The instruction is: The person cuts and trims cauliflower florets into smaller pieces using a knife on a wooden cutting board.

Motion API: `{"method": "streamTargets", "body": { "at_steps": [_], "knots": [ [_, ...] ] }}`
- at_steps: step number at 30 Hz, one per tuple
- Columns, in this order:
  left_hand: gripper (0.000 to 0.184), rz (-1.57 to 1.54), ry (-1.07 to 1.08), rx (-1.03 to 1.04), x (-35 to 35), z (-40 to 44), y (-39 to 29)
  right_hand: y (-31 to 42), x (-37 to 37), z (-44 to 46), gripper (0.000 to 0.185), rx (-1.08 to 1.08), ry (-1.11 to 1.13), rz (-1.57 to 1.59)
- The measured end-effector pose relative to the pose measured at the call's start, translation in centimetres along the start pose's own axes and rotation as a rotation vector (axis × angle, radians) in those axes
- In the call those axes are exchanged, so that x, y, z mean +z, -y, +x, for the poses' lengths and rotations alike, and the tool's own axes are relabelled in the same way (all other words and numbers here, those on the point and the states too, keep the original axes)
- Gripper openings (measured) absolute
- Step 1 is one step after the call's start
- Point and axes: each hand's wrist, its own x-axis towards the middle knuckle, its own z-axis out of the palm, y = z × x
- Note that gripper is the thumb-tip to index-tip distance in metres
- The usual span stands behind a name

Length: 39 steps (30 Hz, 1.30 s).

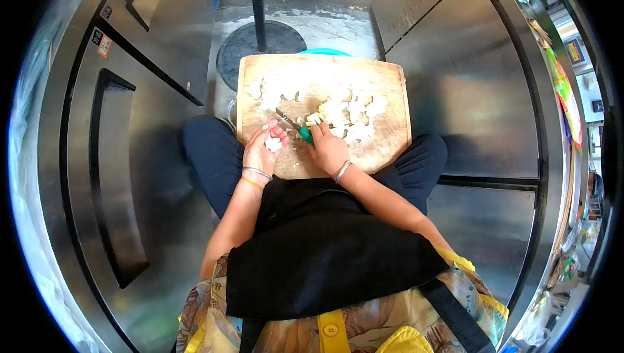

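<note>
A wooden cutting board rests across my lap, with pale cauliflower florets scattered over its far half. My left hand is at the board's near left edge, palm up and cupped around a small white cauliflower piece. In my right hand, over the middle of the board, is a small knife with a green handle and a dark blade pointing up and left. The fingers of that hand also reach the nearest florets. Strong light washes out some of the pieces.
Stainless steel cabinets stand close on the right, and another steel cabinet door on the left. Beyond the board are a black pole on a round base and a blue rim partly under the board.
</note>
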Motion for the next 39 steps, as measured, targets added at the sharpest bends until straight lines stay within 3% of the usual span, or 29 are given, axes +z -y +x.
{"method": "streamTargets", "body": {
  "at_steps": [11,13,14,15,17,22,26,28,29,32,36,39],
  "knots": [
    [0.034,-0.121,0.081,-0.049,1.9,-3.0,-0.7,-0.9,0.3,1.4,0.016,0.045,-0.033,0.082],
    [0.03,0.075,0.019,0.021,1.6,-3.3,-0.5,-1.3,-0.1,1.4,0.016,0.141,0.07,0.553],
    [0.031,0.132,0.006,0.006,2.1,-3.5,-0.5,-0.8,-1.7,1.0,0.015,0.296,0.245,0.874],
    [0.031,0.139,0.006,0.005,2.6,-3.7,-0.5,-0.7,-2.3,0.7,0.015,0.295,0.242,0.881],
    [0.037,0.304,-0.008,-0.032,3.4,-4.1,-0.3,-0.4,-3.7,0.0,0.013,0.23,0.404,1.367],
    [0.036,0.451,0.182,-0.007,6.0,-4.8,-0.1,-0.2,-4.7,-1.5,0.017,0.141,0.467,1.532],
    [0.026,0.53,0.168,0.094,5.9,-4.0,0.2,-1.1,-3.8,-2.1,0.018,0.172,0.365,1.49],
    [0.016,0.32,-0.032,0.128,6.5,-4.0,0.0,-1.1,-4.1,-2.7,0.021,0.217,0.17,1.393],
    [0.016,0.327,-0.032,0.13,7.0,-4.0,-0.2,-1.3,-3.8,-2.9,0.021,0.212,0.169,1.4],
    [0.011,0.238,-0.151,0.146,7.8,-3.7,-0.7,-0.8,-4.6,-4.1,0.023,-0.01,-0.056,0.862],
    [0.012,0.168,-0.162,0.157,8.5,-3.3,-0.4,-0.5,-4.7,-4.4,0.033,-0.121,-0.177,0.691],
    [0.012,0.113,-0.196,0.148,9.0,-3.3,-0.4,-0.7,-4.8,-4.4,0.034,-0.104,-0.131,0.633]
  ]
}}
